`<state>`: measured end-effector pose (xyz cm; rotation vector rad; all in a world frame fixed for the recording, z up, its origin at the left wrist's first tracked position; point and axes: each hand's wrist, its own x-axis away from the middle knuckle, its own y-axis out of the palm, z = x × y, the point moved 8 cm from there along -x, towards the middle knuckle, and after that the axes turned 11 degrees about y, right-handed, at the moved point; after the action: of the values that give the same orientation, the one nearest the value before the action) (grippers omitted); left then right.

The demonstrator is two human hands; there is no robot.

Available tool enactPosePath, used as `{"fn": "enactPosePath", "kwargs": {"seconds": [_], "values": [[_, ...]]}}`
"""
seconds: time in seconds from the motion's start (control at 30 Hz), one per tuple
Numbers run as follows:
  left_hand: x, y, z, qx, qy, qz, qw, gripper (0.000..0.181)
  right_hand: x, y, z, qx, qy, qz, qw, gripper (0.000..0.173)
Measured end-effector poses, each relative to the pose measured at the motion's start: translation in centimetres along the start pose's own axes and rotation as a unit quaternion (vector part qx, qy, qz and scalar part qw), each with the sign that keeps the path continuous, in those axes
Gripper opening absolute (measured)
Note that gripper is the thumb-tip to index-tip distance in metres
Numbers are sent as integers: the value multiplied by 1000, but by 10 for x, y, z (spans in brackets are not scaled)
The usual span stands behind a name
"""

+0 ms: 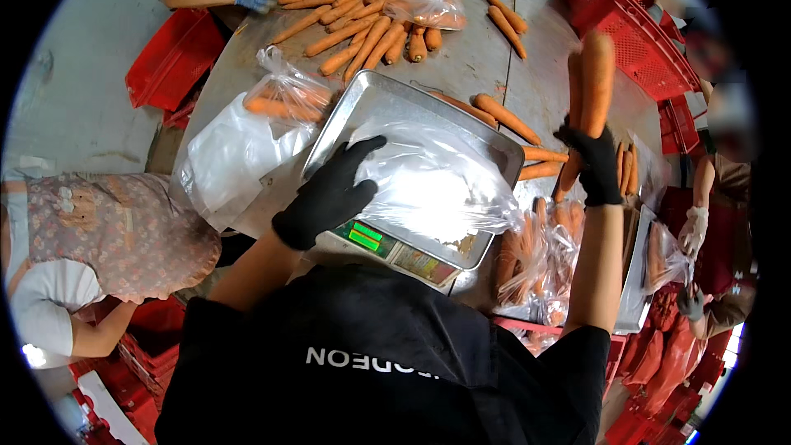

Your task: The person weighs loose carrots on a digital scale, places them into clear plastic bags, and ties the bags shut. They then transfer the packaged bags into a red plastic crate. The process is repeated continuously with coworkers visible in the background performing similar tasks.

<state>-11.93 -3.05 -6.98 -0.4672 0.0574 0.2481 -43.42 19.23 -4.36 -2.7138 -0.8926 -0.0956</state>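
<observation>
A clear plastic bag (426, 179) lies flat in a rectangular metal tray (364, 89), which rests on a digital scale (392, 250) with a lit green display. My left hand (334, 191), in a black glove, has its fingers spread at the bag's left edge; whether it pinches the film I cannot tell. In its black glove, my right hand (590, 161) grips several carrots (596, 86) upright, to the right of the tray. Loose carrots (507, 117) lie along the tray's far right side. Bagged carrots (541, 259) lie to the right of the scale.
A carrot pile (371, 31) and a tied bag of carrots (426, 6) lie at the back of the metal table. Another tied bag (287, 96) and stacked plastic bags (228, 154) are at left. Red crates (630, 25) stand at right. Co-workers (111, 235) surround the table.
</observation>
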Motion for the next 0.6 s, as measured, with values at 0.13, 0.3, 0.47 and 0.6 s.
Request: {"fn": "enactPosePath", "kwargs": {"seconds": [0.13,0.3,0.47,0.6], "values": [[-9,9,-12,75,53,-5,996,64,99,123,-134,-24,-35,-109,993,42],[-4,10,-65,648,132,4,750,39,134,250,-118,47,-222,-176,958,69],[-11,-19,22,90,222,-93,967,59,99,220,-11,189,-157,-142,959,56],[-4,-2,-34,-17,70,-27,997,77,95,202,20,325,-123,-117,930,54]]}}
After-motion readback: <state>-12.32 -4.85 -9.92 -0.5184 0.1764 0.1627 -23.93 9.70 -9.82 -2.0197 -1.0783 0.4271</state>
